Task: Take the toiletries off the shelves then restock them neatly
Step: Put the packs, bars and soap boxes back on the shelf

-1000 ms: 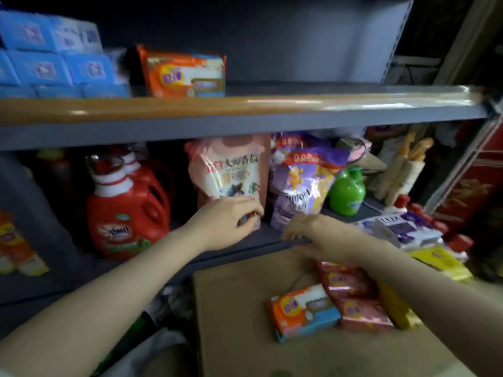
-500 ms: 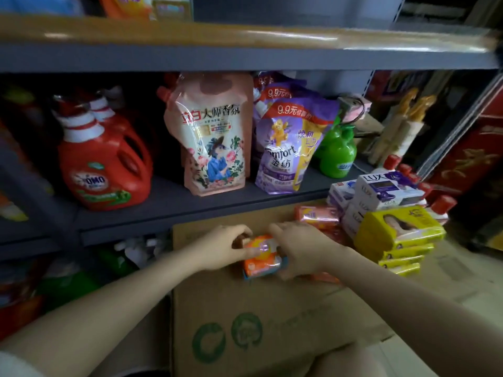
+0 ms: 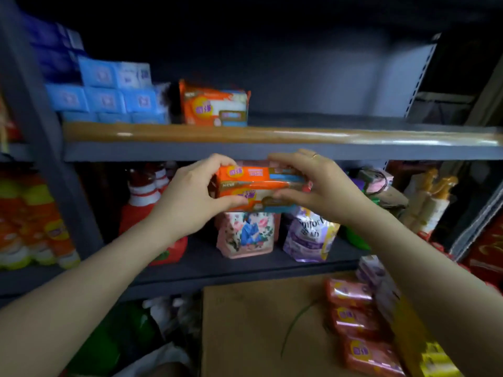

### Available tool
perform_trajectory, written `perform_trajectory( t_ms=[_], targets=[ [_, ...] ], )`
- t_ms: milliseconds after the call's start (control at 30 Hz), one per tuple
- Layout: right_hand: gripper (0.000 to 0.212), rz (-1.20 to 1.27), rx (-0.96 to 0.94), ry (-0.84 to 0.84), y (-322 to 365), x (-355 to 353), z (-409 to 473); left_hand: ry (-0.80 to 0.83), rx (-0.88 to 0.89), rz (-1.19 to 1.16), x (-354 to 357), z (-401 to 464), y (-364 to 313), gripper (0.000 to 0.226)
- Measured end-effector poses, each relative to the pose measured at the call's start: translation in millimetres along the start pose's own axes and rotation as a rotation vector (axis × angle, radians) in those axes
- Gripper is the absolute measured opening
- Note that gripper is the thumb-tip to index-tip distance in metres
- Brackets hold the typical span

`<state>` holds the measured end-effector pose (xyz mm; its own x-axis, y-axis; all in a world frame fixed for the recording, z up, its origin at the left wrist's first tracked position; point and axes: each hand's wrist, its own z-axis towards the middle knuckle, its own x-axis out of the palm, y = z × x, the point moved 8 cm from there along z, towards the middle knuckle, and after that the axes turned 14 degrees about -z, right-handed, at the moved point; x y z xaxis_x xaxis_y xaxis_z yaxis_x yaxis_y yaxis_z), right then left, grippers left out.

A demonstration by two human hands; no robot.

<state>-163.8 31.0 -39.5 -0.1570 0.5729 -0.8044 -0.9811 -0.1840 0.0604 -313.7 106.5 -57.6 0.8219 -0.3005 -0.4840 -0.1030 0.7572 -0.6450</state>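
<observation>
An orange soap pack [image 3: 257, 187] hangs in the air just below the upper shelf edge [image 3: 272, 137]. My left hand [image 3: 190, 197] grips its left end and my right hand [image 3: 324, 189] grips its right end. A matching orange soap pack [image 3: 215, 106] stands on the upper shelf, beside a stack of blue packs [image 3: 109, 96]. To the right of that pack the upper shelf is bare. Several pink-red soap packs [image 3: 356, 325] and yellow boxes [image 3: 432, 357] lie on a cardboard box [image 3: 253, 330] below.
The lower shelf [image 3: 217, 265] holds red detergent jugs [image 3: 147, 208], a pink refill pouch [image 3: 246, 235], a purple softener pouch [image 3: 310, 235] and a green bottle [image 3: 356, 240]. Orange bottles [image 3: 35, 221] stand in the left bay. A grey upright post [image 3: 43, 131] divides the bays.
Both hands picked the orange soap pack off the cardboard box and raised it to the upper shelf's front edge. The view tilted up with it.
</observation>
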Motion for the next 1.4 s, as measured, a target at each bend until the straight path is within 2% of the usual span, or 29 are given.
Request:
perform_trajectory(
  t_ms=[67, 167, 233, 300, 400, 500, 633, 767, 867, 900, 967, 1033, 1100, 1267, 1400],
  targets=[
    [0.053, -0.039, -0.060, -0.060, 14.5, -12.4, 26.5, -0.069, 0.072, 0.027, -23.1, 11.2, -10.2, 0.046],
    [0.045, -0.097, -0.031, -0.184, 18.4, -36.0, 63.1, -0.187, 0.188, 0.145, -54.5, 30.5, -19.2, 0.062],
    [0.040, -0.095, 0.036, -0.267, 12.6, -51.6, 82.7, -0.194, 0.180, 0.283, -66.8, 43.8, -10.4, 0.068],
    [0.037, -0.071, 0.127, -0.300, 3.7, -59.1, 99.8, -0.163, 0.162, 0.462, -71.6, 53.6, 6.9, 0.062],
    [0.038, -0.064, 0.208, -0.226, -7.2, -49.8, 124.4, -0.123, 0.175, 0.631, -69.4, 56.6, 22.1, 0.051],
    [0.041, -0.122, 0.193, -0.112, -9.5, -30.0, 143.9, -0.200, 0.204, 0.750, -73.7, 58.7, 21.6, 0.062],
    [0.043, -0.154, 0.197, -0.010, -10.6, -4.0, 156.2, -0.112, 0.167, 0.719, -71.8, 64.1, 31.2, 0.076],
    [0.045, -0.119, 0.250, 0.046, -17.2, 17.5, 159.6, -0.112, 0.208, 0.734, -69.9, 60.9, 35.4, 0.081],
    [0.063, -0.169, 0.348, 0.001, -25.5, 15.9, 157.7, -0.126, 0.234, 0.741, -70.0, 60.0, 35.4, 0.084],
    [0.071, -0.156, 0.385, 0.025, -29.0, 16.5, 157.1, -0.128, 0.237, 0.738, -69.9, 59.9, 36.1, 0.084],
    [0.078, 0.023, 0.441, 0.163, -34.3, 25.3, 156.6, -0.111, 0.244, 0.711, -69.2, 60.3, 39.1, 0.084],
    [0.065, 0.257, 0.454, 0.324, -32.3, 36.9, 157.7, -0.086, 0.261, 0.685, -69.6, 60.5, 42.4, 0.084],
    [0.052, 0.351, 0.439, 0.405, -31.1, 43.7, 163.4, -0.079, 0.283, 0.686, -72.9, 59.1, 45.7, 0.085],
    [0.040, 0.376, 0.401, 0.390, -31.9, 51.6, 173.7, -0.042, 0.242, 0.745, -86.1, 59.8, 64.7, 0.101],
    [0.052, 0.407, 0.366, 0.374, -22.7, 60.2, 180.9, -0.031, 0.249, 0.760, -86.8, 61.3, 67.1, 0.102]
  ],
)
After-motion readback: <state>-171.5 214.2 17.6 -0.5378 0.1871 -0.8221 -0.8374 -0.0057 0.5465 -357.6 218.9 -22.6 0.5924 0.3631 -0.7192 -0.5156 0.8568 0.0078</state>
